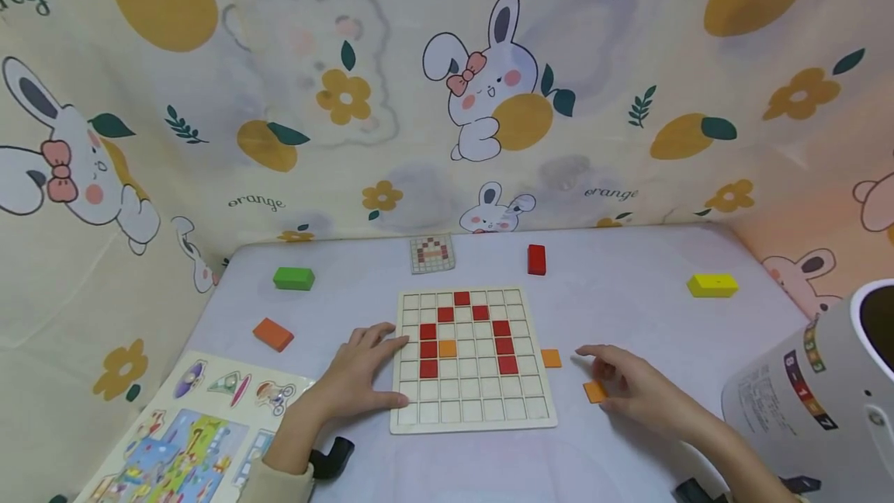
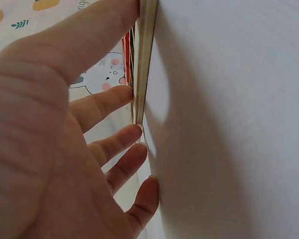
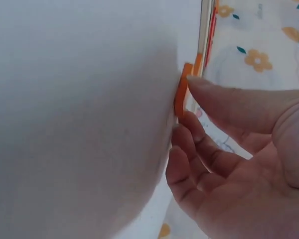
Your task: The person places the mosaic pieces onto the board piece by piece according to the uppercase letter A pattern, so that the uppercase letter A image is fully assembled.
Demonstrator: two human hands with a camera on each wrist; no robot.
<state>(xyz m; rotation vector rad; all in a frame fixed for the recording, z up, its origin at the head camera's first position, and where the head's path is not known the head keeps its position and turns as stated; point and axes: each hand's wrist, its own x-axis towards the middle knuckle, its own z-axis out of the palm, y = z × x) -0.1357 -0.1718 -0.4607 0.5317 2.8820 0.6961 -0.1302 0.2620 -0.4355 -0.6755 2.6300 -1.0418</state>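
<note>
- The person's left hand (image 1: 363,375) lay flat on the table (image 1: 628,286), fingers straight and spread, their tips pressed against the left edge of the wooden grid board (image 1: 475,414). It held nothing.
- From the left wrist view, the fingertips (image 2: 134,132) plainly touched the board's thin edge (image 2: 147,55).
- The right hand (image 1: 632,386) sat to the right of the board, fingers loosely curled, with its thumb and fingers on a small orange tile (image 1: 595,392) that lay on the table.
- The right wrist view showed that tile (image 3: 182,89) standing out from the table surface with the thumb (image 3: 229,97) on one edge and a fingertip (image 3: 189,122) just beside the other; I could not tell whether it was truly pinched or only touched.
- A second orange tile (image 1: 551,358) lay just off the board's right edge, near the right hand but apart from it.
- On the board, red tiles (image 1: 504,345) formed an arch shape, and one orange tile (image 1: 448,348) sat inside it beside the left red column.
- Near the back of the table lay a small pattern card (image 1: 432,253), with a red block (image 1: 536,259) to its right.
- A green block (image 1: 294,279) and an orange block (image 1: 273,334) lay on the left, a yellow block (image 1: 712,285) well off on the right.
- A picture puzzle sheet (image 1: 188,441) lay at the near left corner, and a white device (image 1: 817,386) stood at the near right.
</note>
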